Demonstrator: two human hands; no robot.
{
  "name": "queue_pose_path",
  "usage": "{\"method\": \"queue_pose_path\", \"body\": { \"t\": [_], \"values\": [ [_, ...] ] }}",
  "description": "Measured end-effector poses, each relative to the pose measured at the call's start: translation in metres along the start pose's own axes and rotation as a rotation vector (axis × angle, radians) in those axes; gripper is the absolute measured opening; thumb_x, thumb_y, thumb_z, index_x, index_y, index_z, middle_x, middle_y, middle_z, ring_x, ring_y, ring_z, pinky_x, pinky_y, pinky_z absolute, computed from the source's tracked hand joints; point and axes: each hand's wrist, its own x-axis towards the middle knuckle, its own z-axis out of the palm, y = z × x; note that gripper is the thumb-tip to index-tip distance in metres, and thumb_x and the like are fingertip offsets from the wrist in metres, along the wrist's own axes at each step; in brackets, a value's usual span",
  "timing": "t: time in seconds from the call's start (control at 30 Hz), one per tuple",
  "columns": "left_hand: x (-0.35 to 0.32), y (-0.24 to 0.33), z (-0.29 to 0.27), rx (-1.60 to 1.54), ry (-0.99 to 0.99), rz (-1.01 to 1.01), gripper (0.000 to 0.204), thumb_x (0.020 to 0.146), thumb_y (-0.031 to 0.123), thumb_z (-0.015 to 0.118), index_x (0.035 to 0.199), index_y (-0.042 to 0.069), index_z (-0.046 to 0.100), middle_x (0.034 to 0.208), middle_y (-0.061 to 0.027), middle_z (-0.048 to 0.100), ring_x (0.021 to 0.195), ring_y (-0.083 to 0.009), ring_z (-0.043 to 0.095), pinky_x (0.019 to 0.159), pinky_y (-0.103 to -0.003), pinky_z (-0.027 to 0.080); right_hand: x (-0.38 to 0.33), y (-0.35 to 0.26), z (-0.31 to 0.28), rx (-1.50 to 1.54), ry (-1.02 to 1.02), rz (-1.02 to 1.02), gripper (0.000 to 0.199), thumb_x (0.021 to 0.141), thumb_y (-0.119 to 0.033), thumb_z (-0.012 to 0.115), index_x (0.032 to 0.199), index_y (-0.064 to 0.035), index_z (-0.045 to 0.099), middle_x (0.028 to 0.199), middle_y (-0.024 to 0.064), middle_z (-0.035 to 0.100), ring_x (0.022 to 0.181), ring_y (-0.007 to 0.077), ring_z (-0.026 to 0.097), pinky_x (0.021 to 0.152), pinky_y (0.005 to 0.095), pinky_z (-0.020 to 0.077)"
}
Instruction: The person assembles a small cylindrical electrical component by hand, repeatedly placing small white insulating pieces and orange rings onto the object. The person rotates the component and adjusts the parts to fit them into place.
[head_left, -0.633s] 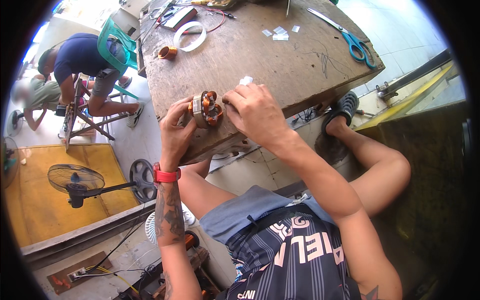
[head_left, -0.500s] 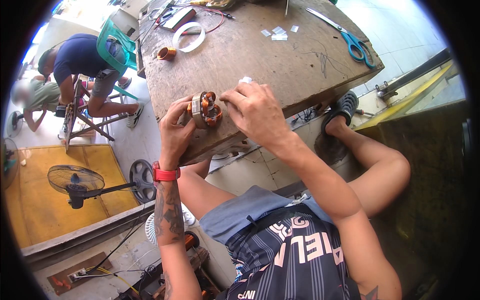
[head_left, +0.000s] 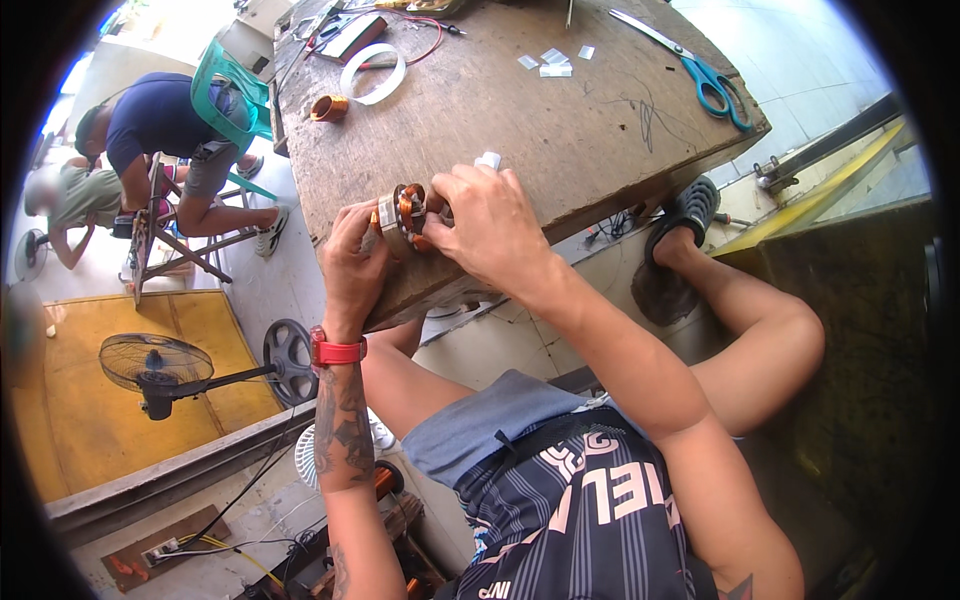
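Note:
My left hand (head_left: pixel 352 258) is closed around the outer ring of a motor stator (head_left: pixel 391 212), which has a pale metal core and copper windings. The stator stands tilted up at the near left edge of the wooden table. Against its right-hand face, my right hand (head_left: pixel 488 222) has its thumb and fingers bent together at the windings. Whatever those fingertips pinch is hidden by the hand. Just beyond the right knuckles a small white piece (head_left: pixel 489 160) shows on the table.
On the wooden table (head_left: pixel 480 110) lie teal-handled scissors (head_left: pixel 712 85), several clear plastic pieces (head_left: pixel 556 69), dark wire strands (head_left: pixel 648 122), a white ring (head_left: pixel 349 76) and a copper coil (head_left: pixel 329 108). A standing fan (head_left: pixel 155 362) is at left; a person (head_left: pixel 160 115) works beyond it.
My right hand has moved left, from just beside the stator to touching its windings. My left hand keeps its hold, and the stator has turned slightly.

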Motion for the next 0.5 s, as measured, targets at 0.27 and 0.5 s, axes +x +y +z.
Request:
{"method": "queue_pose_path", "body": {
  "t": [0.27, 0.5],
  "values": [
    [-0.003, 0.000, 0.002, 0.085, 0.015, 0.082, 0.041, 0.080, -0.002, 0.072, 0.120, 0.001, 0.074, 0.124, -0.0164, 0.074, 0.118, -0.0356, 0.069, 0.101, -0.043, 0.056, -0.008, 0.009, -0.005, 0.105, 0.068, -0.004, 0.018, 0.095, -0.024, 0.074, 0.102, -0.0081, 0.079, 0.100, 0.0115, 0.074, 0.103, 0.0313, 0.070, 0.097, 0.0470, 0.0490],
    [-0.005, 0.000, 0.003, 0.077, 0.023, 0.074, 0.041, 0.079, -0.003, 0.071, 0.120, 0.001, 0.073, 0.125, -0.0162, 0.074, 0.115, -0.0358, 0.071, 0.100, -0.042, 0.056, -0.008, 0.009, 0.008, -0.066, 0.175, -0.154, 0.019, 0.094, -0.026, 0.075, 0.105, -0.0111, 0.078, 0.100, 0.0061, 0.073, 0.100, 0.0256, 0.069, 0.096, 0.0416, 0.0461]
  ]
}}
